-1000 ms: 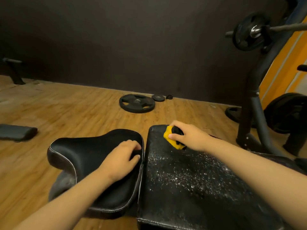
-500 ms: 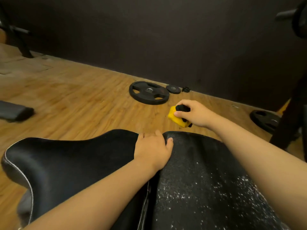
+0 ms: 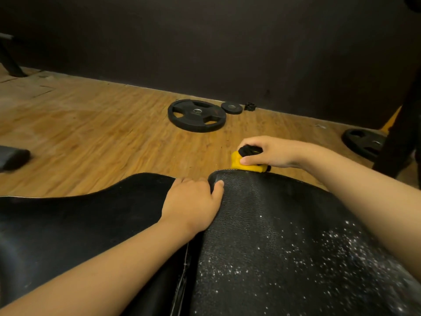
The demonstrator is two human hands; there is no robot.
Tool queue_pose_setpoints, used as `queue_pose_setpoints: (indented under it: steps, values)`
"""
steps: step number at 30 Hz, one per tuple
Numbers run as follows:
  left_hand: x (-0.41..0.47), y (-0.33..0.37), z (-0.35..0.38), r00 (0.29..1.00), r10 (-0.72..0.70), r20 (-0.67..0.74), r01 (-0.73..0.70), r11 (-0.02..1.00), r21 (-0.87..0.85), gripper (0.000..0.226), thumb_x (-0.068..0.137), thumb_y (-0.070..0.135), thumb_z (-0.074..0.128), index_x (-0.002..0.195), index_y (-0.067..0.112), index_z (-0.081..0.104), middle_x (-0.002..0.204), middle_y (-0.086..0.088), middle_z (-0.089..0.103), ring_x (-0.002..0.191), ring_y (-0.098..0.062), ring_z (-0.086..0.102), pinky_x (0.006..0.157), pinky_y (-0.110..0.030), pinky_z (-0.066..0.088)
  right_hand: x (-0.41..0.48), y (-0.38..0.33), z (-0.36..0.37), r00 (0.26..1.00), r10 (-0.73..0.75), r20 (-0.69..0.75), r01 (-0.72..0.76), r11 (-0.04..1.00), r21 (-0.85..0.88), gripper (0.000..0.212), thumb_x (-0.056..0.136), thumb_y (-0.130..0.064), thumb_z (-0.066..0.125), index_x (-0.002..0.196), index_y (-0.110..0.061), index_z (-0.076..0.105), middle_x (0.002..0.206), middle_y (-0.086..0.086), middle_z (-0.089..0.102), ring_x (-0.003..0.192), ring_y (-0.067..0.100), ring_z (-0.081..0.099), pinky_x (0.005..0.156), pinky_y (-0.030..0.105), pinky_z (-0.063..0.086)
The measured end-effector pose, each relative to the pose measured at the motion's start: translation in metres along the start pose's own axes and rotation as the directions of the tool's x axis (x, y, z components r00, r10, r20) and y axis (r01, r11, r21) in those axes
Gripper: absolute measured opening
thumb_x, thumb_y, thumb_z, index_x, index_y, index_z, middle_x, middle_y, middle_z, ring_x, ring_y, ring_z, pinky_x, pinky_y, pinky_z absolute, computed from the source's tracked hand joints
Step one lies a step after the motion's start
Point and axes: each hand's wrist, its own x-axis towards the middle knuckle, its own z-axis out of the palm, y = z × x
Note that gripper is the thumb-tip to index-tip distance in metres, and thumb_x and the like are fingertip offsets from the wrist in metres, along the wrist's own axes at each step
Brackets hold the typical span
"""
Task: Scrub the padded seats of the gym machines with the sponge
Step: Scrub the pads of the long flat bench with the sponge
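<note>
Weight plate [image 3: 197, 115] beyond seat [image 3: 91, 224] and sponge [image 3: 237, 162]

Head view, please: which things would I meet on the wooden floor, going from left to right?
On the floor: dark pad → large weight plate → small weight plate → small black clip → another weight plate, partly hidden by a dark machine frame.
</note>
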Motion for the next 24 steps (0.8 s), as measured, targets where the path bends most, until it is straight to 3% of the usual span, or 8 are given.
queue_pose_setpoints:
  steps: [3,8,16,20,24]
  values:
    - [0.001,0.000,0.001,1.000,-0.004,-0.021,0.003,0.999,-0.035,0.050,0.102,0.048,0.018,0.083,0.016,0.051,0.066,0.004,0.038,0.081,-0.021,0.047,0.089,-0.032,0.032,-0.015,0.019,-0.009,0.997,0.077,0.002,-0.077,0.997,0.017,0.013,0.091,-0.031,0.063,0.102,-0.027,0.060,0.099,-0.002,0.060,0.092,0.016,0.057,0.080,0.031,0.046]
    - [0.001,0.003,0.001,0.999,-0.032,-0.026,0.031,0.998,-0.054,0.049,0.102,0.048,0.018,0.087,0.015,0.051,0.070,0.003,0.036,0.088,-0.023,0.049,0.090,-0.032,0.032,0.007,-0.008,0.011,0.999,0.013,-0.048,-0.014,1.000,-0.016,0.019,0.093,-0.033,0.060,0.111,-0.027,0.059,0.104,-0.008,0.058,0.091,0.007,0.054,0.074,0.024,0.042]
    - [0.001,0.001,0.004,0.999,0.001,-0.052,-0.001,1.000,0.009,0.054,0.102,0.048,0.020,0.092,0.010,0.057,0.093,-0.013,0.064,0.096,-0.029,0.055,0.092,-0.036,0.033,0.052,-0.058,0.042,0.989,-0.090,0.113,0.100,0.991,-0.088,0.024,0.092,-0.032,0.062,0.113,-0.021,0.060,0.107,-0.006,0.061,0.096,0.012,0.057,0.080,0.028,0.043]
    - [0.002,0.000,0.003,0.999,0.006,-0.045,-0.007,1.000,-0.025,0.054,0.102,0.048,0.020,0.089,0.012,0.058,0.085,-0.008,0.060,0.091,-0.026,0.051,0.091,-0.035,0.032,0.037,-0.030,0.022,0.997,0.001,0.080,0.008,0.994,-0.113,0.011,0.092,-0.034,0.061,0.102,-0.031,0.057,0.099,-0.011,0.057,0.094,0.015,0.056,0.080,0.034,0.049]
    - [0.001,0.000,0.000,0.999,0.001,-0.038,-0.003,0.998,-0.056,0.050,0.102,0.048,0.020,0.081,0.015,0.050,0.068,0.001,0.040,0.081,-0.020,0.040,0.089,-0.033,0.031,-0.001,0.027,-0.004,0.980,0.188,0.062,-0.181,0.978,-0.107,0.004,0.093,-0.031,0.060,0.097,-0.031,0.058,0.098,-0.004,0.059,0.090,0.018,0.056,0.079,0.035,0.047]
